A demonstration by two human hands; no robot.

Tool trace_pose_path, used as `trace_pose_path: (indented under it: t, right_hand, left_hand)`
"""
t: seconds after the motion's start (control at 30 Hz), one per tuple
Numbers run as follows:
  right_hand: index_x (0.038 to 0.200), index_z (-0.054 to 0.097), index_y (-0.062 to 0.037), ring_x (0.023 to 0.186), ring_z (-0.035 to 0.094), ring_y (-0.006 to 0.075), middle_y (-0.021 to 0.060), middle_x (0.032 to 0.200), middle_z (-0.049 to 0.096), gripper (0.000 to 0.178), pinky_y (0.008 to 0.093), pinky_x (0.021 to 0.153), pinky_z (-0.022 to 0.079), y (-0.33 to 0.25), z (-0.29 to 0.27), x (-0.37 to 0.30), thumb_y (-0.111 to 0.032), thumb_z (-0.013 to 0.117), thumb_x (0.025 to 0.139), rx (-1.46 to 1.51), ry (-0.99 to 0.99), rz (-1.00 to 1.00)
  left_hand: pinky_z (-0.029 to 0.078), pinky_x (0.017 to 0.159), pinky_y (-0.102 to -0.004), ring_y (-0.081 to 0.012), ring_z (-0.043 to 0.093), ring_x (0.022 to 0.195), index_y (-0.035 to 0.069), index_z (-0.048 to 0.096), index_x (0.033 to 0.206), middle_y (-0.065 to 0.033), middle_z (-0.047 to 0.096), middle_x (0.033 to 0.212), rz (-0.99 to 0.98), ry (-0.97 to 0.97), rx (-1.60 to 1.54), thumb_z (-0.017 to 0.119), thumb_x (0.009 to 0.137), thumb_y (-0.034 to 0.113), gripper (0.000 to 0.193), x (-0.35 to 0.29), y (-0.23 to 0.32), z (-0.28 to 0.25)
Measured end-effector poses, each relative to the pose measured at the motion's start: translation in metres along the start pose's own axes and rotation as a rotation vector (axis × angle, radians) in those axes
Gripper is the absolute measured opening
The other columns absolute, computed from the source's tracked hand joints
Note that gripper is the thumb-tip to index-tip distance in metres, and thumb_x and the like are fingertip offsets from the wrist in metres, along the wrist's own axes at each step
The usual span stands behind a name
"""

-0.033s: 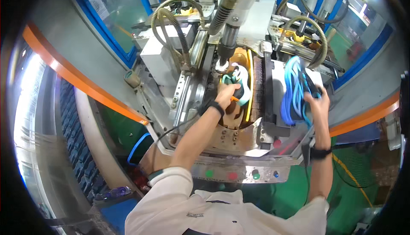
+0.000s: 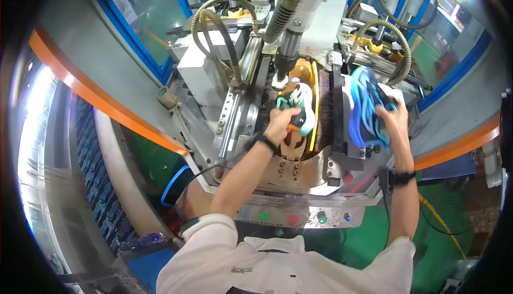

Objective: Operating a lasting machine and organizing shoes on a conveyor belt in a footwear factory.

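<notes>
My left hand (image 2: 279,124) is closed on a shoe (image 2: 306,99) with a white and teal sole edge and a black and green upper. That shoe is tilted over the orange-brown mould (image 2: 294,147) in the machine's central recess. A metal press rod (image 2: 287,53) with a white tip stands just beyond it. On the right, my right hand (image 2: 394,120) grips a blue shoe (image 2: 357,112) with a black opening, my fingers around its far side. It is held at a slant above a white plate beside the recess. Both soles are partly hidden.
Ribbed hoses (image 2: 216,13) arch over the metal slide rail at left, and another ribbed hose (image 2: 409,48) loops at right. Coloured buttons (image 2: 293,219) line the machine's front edge. An orange-edged guard (image 2: 107,96) curves along the left side, and a black cable hangs at right.
My right hand and the blue shoe have shifted slightly up and left, and the shoe has turned a little. My left hand and its shoe have barely moved.
</notes>
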State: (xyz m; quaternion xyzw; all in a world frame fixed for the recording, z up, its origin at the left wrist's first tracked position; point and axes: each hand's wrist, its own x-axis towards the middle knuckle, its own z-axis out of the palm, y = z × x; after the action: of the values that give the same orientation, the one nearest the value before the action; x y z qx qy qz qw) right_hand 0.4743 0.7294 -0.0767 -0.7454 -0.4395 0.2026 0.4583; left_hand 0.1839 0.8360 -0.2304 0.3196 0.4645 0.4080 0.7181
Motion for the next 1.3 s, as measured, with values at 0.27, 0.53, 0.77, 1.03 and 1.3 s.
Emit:
trace_pose_path:
  t: [0.27, 0.53, 0.77, 1.03, 1.3]
  right_hand:
    - [0.112, 0.062, 0.0057, 0.104, 0.065, 0.0347, 0.0257, 0.112, 0.065, 0.065, 0.0396, 0.089, 0.052, -0.051, 0.230, 0.061, -0.032, 0.080, 0.062, -0.539, -0.441, 0.023]
    - [0.108, 0.043, 0.0009, 0.085, 0.070, 0.0390, 0.0255, 0.091, 0.068, 0.046, 0.0433, 0.074, 0.057, 0.016, 0.319, 0.036, -0.017, 0.070, 0.075, -0.598, -0.092, -0.223]
    - [0.129, 0.050, 0.0018, 0.103, 0.059, 0.0398, 0.0230, 0.123, 0.056, 0.055, 0.0466, 0.090, 0.049, -0.024, 0.256, -0.113, -0.003, 0.065, 0.076, -0.051, 0.001, -0.800]
    - [0.103, 0.059, -0.0070, 0.100, 0.055, 0.0337, 0.0128, 0.105, 0.055, 0.030, 0.0455, 0.080, 0.050, 0.107, 0.261, -0.341, -0.012, 0.069, 0.075, -0.049, -0.804, -0.727]
    - [0.103, 0.058, -0.0081, 0.109, 0.050, 0.0358, 0.0151, 0.108, 0.051, 0.021, 0.0469, 0.091, 0.044, 0.171, 0.303, -0.343, -0.014, 0.055, 0.083, -0.209, -0.720, -0.776]
  left_hand:
    - [0.053, 0.083, -0.0308, -0.0172, 0.065, 0.092, -0.002, 0.059, 0.120, -0.0079, 0.065, 0.104, -0.005, 0.146, 0.035, 0.068, 0.082, 0.012, 0.041, -0.297, 0.054, -0.112]
    - [0.055, 0.077, -0.0321, -0.0182, 0.065, 0.090, -0.001, 0.055, 0.124, -0.0074, 0.065, 0.106, 0.259, 0.841, -0.192, 0.068, 0.083, 0.010, 0.045, -0.448, 0.001, -0.179]
    - [0.055, 0.074, -0.0320, -0.0180, 0.067, 0.083, 0.000, 0.061, 0.111, -0.0067, 0.067, 0.097, 0.312, 1.038, -0.418, 0.070, 0.084, 0.013, 0.032, -0.492, -0.062, -0.168]
    - [0.057, 0.080, -0.0330, -0.0207, 0.069, 0.088, -0.004, 0.061, 0.112, -0.0116, 0.069, 0.101, 0.203, 0.891, -0.431, 0.065, 0.088, 0.006, 0.026, -0.476, -0.066, -0.105]
    - [0.057, 0.078, -0.0317, -0.0200, 0.069, 0.088, -0.005, 0.061, 0.112, -0.0102, 0.069, 0.101, 0.185, 0.876, -0.356, 0.066, 0.087, 0.007, 0.028, -0.480, -0.088, -0.098]
